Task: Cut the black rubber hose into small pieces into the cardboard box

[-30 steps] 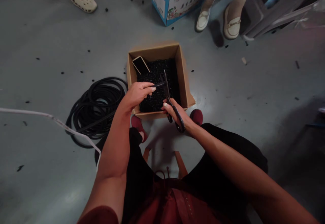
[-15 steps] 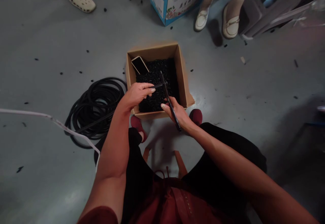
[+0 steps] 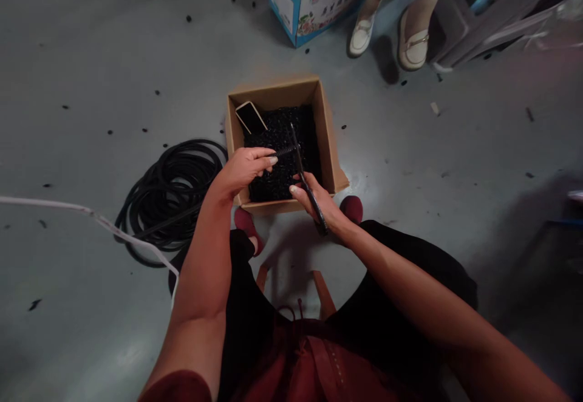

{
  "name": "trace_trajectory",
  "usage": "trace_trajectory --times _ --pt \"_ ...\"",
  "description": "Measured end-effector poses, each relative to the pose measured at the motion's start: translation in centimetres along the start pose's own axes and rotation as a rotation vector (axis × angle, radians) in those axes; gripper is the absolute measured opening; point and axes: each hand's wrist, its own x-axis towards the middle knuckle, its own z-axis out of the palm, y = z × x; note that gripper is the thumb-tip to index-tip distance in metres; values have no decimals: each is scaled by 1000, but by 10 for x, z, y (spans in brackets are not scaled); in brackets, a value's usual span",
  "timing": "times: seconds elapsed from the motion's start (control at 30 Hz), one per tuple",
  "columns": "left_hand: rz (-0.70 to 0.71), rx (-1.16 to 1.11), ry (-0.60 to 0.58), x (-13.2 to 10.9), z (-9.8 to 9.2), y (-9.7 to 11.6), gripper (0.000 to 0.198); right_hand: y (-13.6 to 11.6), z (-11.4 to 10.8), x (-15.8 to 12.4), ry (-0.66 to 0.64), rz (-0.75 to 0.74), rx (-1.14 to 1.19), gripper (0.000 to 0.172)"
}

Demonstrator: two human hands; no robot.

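Observation:
My left hand [image 3: 249,164] pinches a thin black ribbed strip [image 3: 286,151] over the open cardboard box [image 3: 328,135]. In my right hand [image 3: 319,200] is a pair of dark scissors [image 3: 304,177], fingers closed round the handles and blades pointing away from me. The blades cross the strip's free end; whether they touch it I cannot tell. Below both hands, many small black pieces [image 3: 282,183] fill the bottom of the box. A flat black rectangle with a pale rim, like a phone [image 3: 251,117], leans in the box's far left corner.
Left of the box lies a coil of black tubing [image 3: 168,201], and a white cord [image 3: 109,224] crosses nearby. Beyond stands a blue and white carton [image 3: 314,4], next to another person's pale shoes [image 3: 414,47]. A grey plastic stool [image 3: 483,19] is at upper right. Small black bits dot the floor.
The scissors have shifted slightly in my right hand, and their blades sit at a slightly different angle. My left hand is nearly still. Another person's foot at upper left has moved mostly out of view.

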Motion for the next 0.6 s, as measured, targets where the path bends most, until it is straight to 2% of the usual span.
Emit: trace_trajectory --times 0.17,0.37,0.6 --pt "7 -32 -14 2 0 -3 44 -7 -2 -6 -43 3 89 51" --pt "17 -21 -31 2 0 -4 43 -6 -3 -3 -27 -2 66 51" --pt "25 29 -33 4 1 -5 41 -3 -3 1 -8 26 23 37"
